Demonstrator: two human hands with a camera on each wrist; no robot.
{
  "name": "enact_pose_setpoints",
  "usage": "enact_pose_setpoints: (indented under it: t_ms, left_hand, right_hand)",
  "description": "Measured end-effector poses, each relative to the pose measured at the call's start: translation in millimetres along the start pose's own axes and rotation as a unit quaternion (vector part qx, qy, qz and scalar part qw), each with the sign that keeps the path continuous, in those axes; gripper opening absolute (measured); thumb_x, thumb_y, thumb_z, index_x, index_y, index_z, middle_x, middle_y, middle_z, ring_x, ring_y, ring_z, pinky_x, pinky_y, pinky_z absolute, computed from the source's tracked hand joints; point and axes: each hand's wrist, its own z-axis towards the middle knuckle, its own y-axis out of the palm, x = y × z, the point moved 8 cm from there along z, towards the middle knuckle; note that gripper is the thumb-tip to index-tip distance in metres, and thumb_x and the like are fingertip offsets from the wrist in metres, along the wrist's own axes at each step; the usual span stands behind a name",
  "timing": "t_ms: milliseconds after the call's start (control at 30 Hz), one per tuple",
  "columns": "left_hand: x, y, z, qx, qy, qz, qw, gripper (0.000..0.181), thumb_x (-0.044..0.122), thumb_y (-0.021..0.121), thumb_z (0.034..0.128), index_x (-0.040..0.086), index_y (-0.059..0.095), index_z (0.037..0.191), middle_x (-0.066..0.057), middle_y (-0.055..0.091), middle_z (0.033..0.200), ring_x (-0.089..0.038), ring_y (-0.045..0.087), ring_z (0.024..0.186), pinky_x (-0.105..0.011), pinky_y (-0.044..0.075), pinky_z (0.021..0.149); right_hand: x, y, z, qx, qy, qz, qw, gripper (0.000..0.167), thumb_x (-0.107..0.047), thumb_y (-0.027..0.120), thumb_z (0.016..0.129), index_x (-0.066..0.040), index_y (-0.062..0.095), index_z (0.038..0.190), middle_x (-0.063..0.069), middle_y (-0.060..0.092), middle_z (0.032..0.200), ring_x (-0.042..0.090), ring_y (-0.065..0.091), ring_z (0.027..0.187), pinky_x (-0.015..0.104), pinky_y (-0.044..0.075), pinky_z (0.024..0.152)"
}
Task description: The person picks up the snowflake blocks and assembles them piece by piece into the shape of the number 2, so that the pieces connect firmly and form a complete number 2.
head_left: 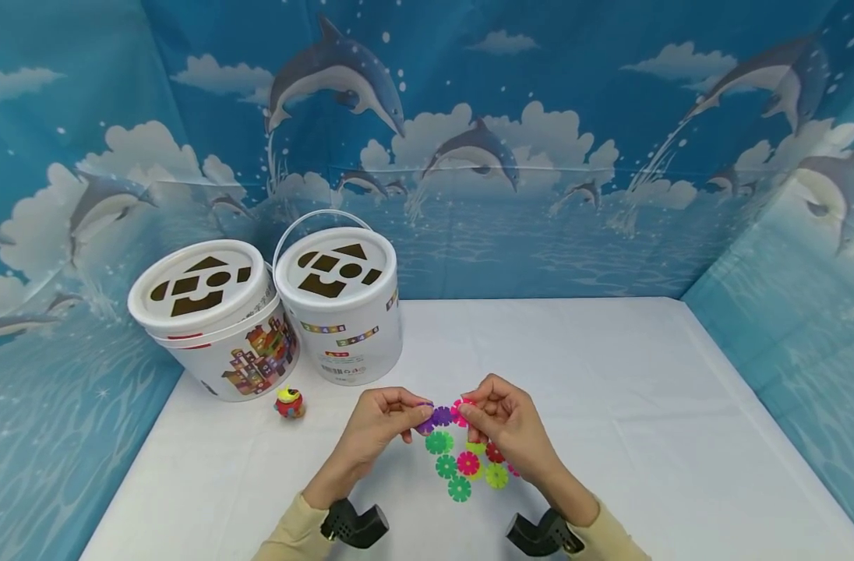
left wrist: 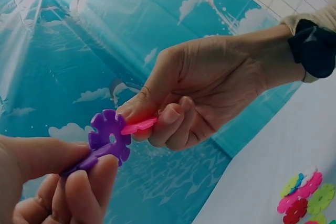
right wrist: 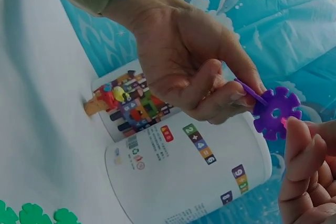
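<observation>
Both hands are raised above the white table, facing each other. My left hand point(head_left: 383, 425) pinches a purple notched flower-shaped disc point(left wrist: 90, 160) between thumb and fingers. That disc is slotted at an angle into a second purple disc point(left wrist: 107, 136). On the other side, my right hand point(head_left: 509, 419) pinches a pink notched disc point(left wrist: 139, 126), whose edge meets the second purple disc; whether it is seated in a notch I cannot tell. Below the hands lie loose discs: several green ones point(head_left: 459, 489), a pink one point(head_left: 468, 463), a yellow-green one point(head_left: 496, 476) and a red one point(head_left: 494, 453).
Two white buckets with shape-hole lids, one leaning left point(head_left: 195, 335) and one upright with a raised handle point(head_left: 360, 335), stand at the back left. A small red and yellow toy figure point(head_left: 290, 403) sits before them. A dolphin-print curtain point(head_left: 539, 234) borders the table point(head_left: 644, 389).
</observation>
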Motion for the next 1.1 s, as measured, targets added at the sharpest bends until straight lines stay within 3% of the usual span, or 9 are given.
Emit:
enact_pose_setpoints:
  t_ms: [200, 467, 667, 767, 933, 1100]
  left_hand:
    - [-0.4, 1.4, -0.1, 0.003, 0.001, -0.003, 1.0, 0.018, 0.012, 0.071, 0.0857, -0.005, 0.067, 0.092, -0.008, 0.07, 0.084, -0.014, 0.064, 0.068, -0.022, 0.047, 0.054]
    - [-2.1, 1.8, 2.4, 0.02, 0.004, 0.014, 0.9997, 0.025, 0.016, 0.07, 0.0876, -0.005, 0.065, 0.102, -0.007, 0.068, 0.084, -0.014, 0.063, 0.069, -0.021, 0.047, 0.053]
    - [5.4, 4.7, 1.9, 0.011, 0.053, 0.067, 0.9963, 0.025, 0.015, 0.065, 0.0911, 0.001, 0.063, 0.111, -0.009, 0.064, 0.098, -0.015, 0.06, 0.072, -0.023, 0.049, 0.058]
    - [12.9, 10.0, -0.9, -0.006, 0.094, 0.129, 0.9871, 0.021, 0.012, 0.069, 0.0881, 0.005, 0.067, 0.108, -0.006, 0.064, 0.1, -0.016, 0.057, 0.07, -0.024, 0.049, 0.058]
    - [36.0, 20.6, -12.1, -0.006, 0.155, 0.231, 0.9606, 0.017, 0.01, 0.077, 0.0803, 0.007, 0.072, 0.096, -0.001, 0.066, 0.089, -0.013, 0.056, 0.074, -0.025, 0.046, 0.058]
    - [54.1, 23.9, -19.6, 0.019, 0.181, 0.258, 0.9488, 0.01, 0.01, 0.078, 0.079, 0.007, 0.073, 0.087, 0.001, 0.067, 0.083, -0.015, 0.059, 0.075, -0.025, 0.047, 0.058]
  right_hand:
    - [-0.6, 0.4, 0.9, -0.018, -0.004, -0.006, 0.9998, 0.011, 0.001, 0.06, 0.092, 0.009, 0.052, 0.094, 0.015, 0.059, 0.068, 0.018, 0.056, 0.051, 0.027, 0.05, 0.047]
    - [9.8, -3.8, 1.9, -0.003, 0.067, 0.029, 0.9973, 0.02, -0.004, 0.062, 0.092, 0.012, 0.05, 0.096, 0.01, 0.06, 0.065, 0.015, 0.055, 0.05, 0.024, 0.049, 0.05]
    - [16.9, -5.4, 1.8, 0.013, 0.108, 0.028, 0.9937, 0.022, -0.01, 0.062, 0.092, 0.009, 0.051, 0.096, 0.009, 0.061, 0.063, 0.013, 0.054, 0.049, 0.024, 0.049, 0.05]
    - [18.9, -5.8, 1.9, 0.017, 0.115, 0.031, 0.9927, 0.022, -0.01, 0.062, 0.092, 0.008, 0.051, 0.097, 0.009, 0.062, 0.063, 0.014, 0.054, 0.049, 0.025, 0.049, 0.05]
    - [22.3, -4.5, 2.5, 0.012, 0.12, 0.042, 0.9918, 0.022, -0.011, 0.061, 0.093, 0.009, 0.054, 0.097, 0.008, 0.062, 0.063, 0.013, 0.054, 0.049, 0.025, 0.049, 0.051]
    - [25.4, -4.7, 2.6, 0.004, 0.125, 0.032, 0.9916, 0.025, -0.014, 0.059, 0.095, 0.011, 0.056, 0.097, 0.01, 0.063, 0.064, 0.013, 0.056, 0.049, 0.026, 0.05, 0.05]
